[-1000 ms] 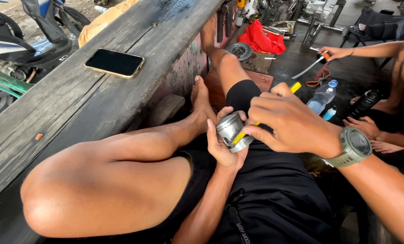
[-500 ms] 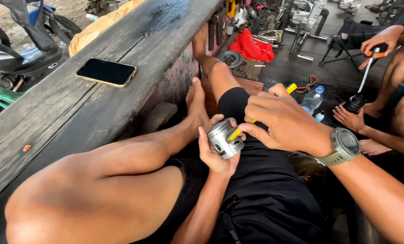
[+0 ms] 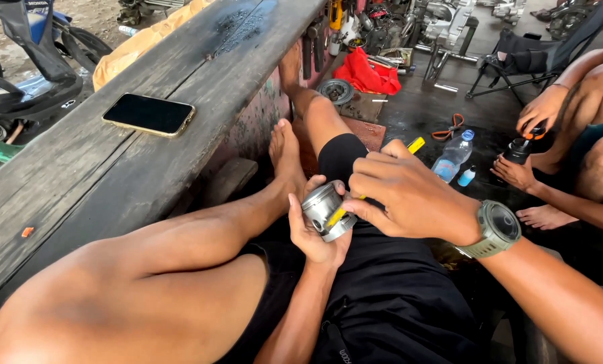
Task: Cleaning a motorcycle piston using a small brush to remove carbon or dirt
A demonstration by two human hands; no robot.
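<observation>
Wooden bench (image 3: 113, 155): long, weathered planks, runs along the person's left side.
Phone (image 3: 148, 114): dark screen up, flat on the bench top, well apart from the hands.
Right hand (image 3: 409, 195): away from the bench, past the piston; fingers pinched closed on a yellow-handled tool (image 3: 375, 176), its tip against the piston. Grey-green watch (image 3: 497, 229) on that wrist.
Left hand (image 3: 315, 232): near the bench's lower edge, over the lap; palm cupped, fingers curled part-way round the piston, holding it.
Piston (image 3: 325, 210): silver metal, tilted, in the left palm, just beside the bench-side foot.
Plastic bottle (image 3: 452, 156): on the floor, far from the bench.
</observation>
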